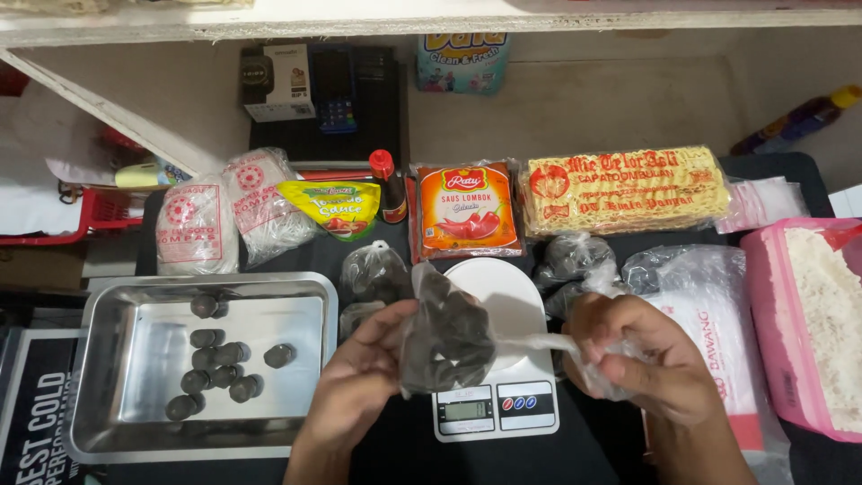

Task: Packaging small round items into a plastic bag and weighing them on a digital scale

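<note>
My left hand (359, 382) cupped a clear bag of dark balls (446, 337) above the white scale (496, 359), my right-hand fingers (620, 346) pinched its twisted neck — steel tray (108, 359) with loose balls sat left on the counter (404, 449)

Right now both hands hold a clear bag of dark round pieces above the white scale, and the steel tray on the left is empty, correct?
Not quite. In the head view the steel tray holds about ten dark round pieces. The rest stands: left hand and right hand hold the clear bag above the white scale.
</note>
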